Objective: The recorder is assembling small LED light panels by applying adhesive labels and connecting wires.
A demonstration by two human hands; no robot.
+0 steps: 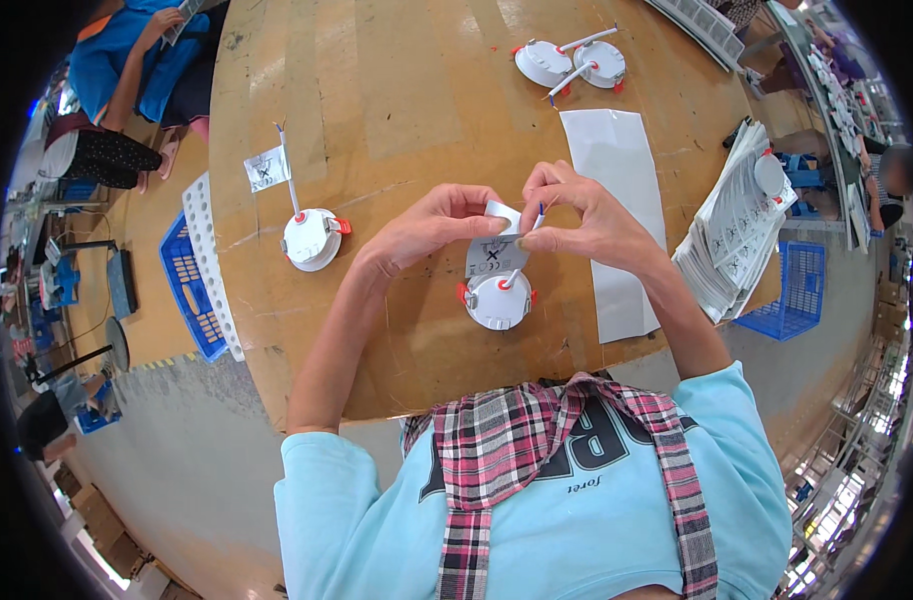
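Observation:
A round white downlight [499, 306] with red-tipped spring clips lies on the table just beyond its near edge. From it a short white cable [540, 216] runs up past the fingers of my right hand. A silver printed label [488, 257] is at the cable, its upper part folded up with the pale side showing. My left hand [445, 222] pinches the label's upper edge between thumb and fingers. Thumb and fingers of my right hand [583, 218] are pressed together at the label's right end, beside the cable; they partly hide how the two meet.
Left stands another downlight [313, 240] with a silver label [267, 169] on its cable. Two more downlights [543, 64] lie at the far right. A white sheet [622, 220] and a stack of label sheets [732, 225] lie right. Blue baskets [192, 285] flank the table; people work nearby.

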